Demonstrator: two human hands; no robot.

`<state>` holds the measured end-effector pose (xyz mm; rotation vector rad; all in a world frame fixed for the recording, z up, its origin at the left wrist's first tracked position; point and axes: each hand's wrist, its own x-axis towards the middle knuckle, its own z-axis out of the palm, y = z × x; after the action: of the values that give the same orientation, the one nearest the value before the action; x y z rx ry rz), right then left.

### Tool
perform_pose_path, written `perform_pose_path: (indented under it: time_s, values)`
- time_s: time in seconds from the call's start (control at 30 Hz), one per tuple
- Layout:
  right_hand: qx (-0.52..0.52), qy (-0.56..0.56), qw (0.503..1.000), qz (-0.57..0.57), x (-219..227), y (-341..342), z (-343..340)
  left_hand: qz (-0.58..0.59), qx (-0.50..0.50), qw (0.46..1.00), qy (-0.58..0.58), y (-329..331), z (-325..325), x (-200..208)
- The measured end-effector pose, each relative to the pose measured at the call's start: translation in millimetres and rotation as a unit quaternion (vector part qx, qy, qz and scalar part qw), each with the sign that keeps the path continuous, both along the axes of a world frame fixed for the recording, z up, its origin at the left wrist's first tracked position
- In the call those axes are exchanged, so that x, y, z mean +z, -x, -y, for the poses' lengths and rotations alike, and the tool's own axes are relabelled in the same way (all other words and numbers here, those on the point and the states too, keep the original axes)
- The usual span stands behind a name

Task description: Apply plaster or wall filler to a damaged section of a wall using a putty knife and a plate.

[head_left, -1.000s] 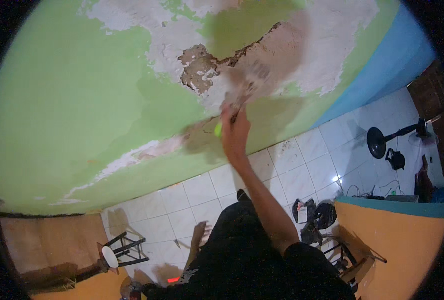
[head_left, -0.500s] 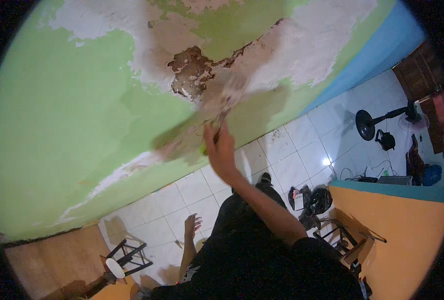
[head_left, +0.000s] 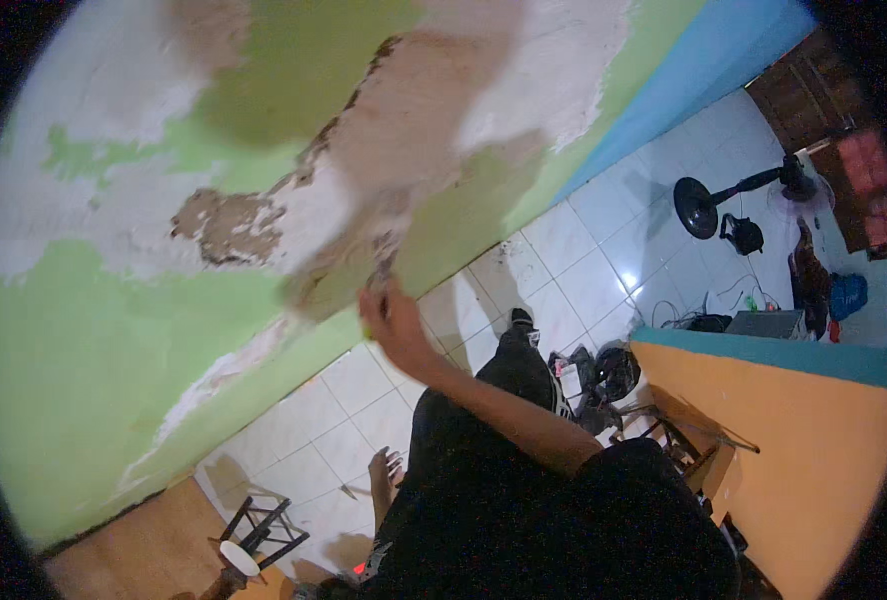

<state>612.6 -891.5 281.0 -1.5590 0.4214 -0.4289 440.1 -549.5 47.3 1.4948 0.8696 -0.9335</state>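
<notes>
My right hand (head_left: 396,325) is closed around a flat, scraper-like tool (head_left: 389,240) with a yellow-green handle end. Motion smears the tool, so its exact kind is hard to make out. It is held against or just in front of a green wall (head_left: 94,360), where the paint has come off in large pale patches. A rough brown hollow (head_left: 229,228) in the plaster lies to the left of the tool. Down at my side hangs my left hand (head_left: 386,470), fingers apart, holding nothing.
White floor tiles (head_left: 329,440) run along the wall's foot. A small black-legged stool (head_left: 264,530) stands at lower left. Dark plastic bags (head_left: 614,375) lie right of my feet, near an orange low wall (head_left: 774,430). Farther right are a black fan (head_left: 699,208) and a kettle (head_left: 742,235).
The view has shifted, so the wall patches sit farther left. My right hand and the tool appear lower and more to the left. The left hand still hangs open.
</notes>
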Motion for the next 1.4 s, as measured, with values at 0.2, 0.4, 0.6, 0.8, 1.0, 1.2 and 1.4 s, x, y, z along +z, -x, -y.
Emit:
perform_pose_path:
  time_s: [0.2, 0.4, 0.6, 0.8, 1.0, 1.2, 1.4]
  values:
    - [-0.141, -0.129, 0.979, 0.068, 17, -16, 185, 0.048, 0.061, 0.997, -0.019, 31, 59, -15]
    - [0.015, -0.066, 0.997, 0.044, -3, -15, 196, 0.018, -0.152, 0.988, -0.008, -27, 191, -15]
    - [0.216, 0.005, 0.976, -0.014, -17, 29, 166, 0.139, -0.095, 0.985, -0.032, -81, 294, 35]
    - [0.222, 0.293, 0.921, 0.128, 27, -2, 187, 0.145, -0.028, 0.988, -0.036, -54, 308, 25]
    - [0.197, 0.311, 0.915, 0.164, 22, -25, 201, 0.06, 0.168, 0.984, -0.011, 61, 282, -45]
    - [0.206, 0.426, 0.871, 0.135, 23, -30, 205, 0.012, 0.293, 0.956, 0.013, 115, 269, -27]
    - [0.28, 0.455, 0.838, 0.114, 19, -38, 200, 0.142, 0.294, 0.945, -0.021, 28, 261, -6]
